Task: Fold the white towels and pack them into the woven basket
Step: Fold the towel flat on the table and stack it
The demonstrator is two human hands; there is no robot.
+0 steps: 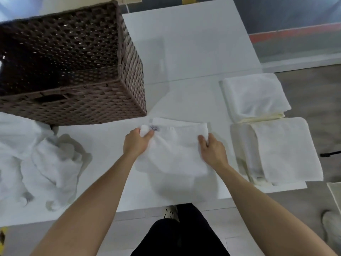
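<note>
A white towel (175, 152) lies in the middle of the white table, folded over with a small label near its far left corner. My left hand (136, 143) pinches that far left corner. At the far right corner my right hand (212, 150) grips the towel's edge. The brown woven basket (129, 76) stands at the back left, with nothing visible inside it. Two stacks of folded white towels sit on the right, a far stack (254, 97) and a near stack (282, 152).
A heap of crumpled white towels (42, 163) covers the left side of the table (193, 52). The table's front edge runs just below the towel. Beyond it are my dark-clothed legs and the floor. A black rod (330, 154) pokes in at the right edge.
</note>
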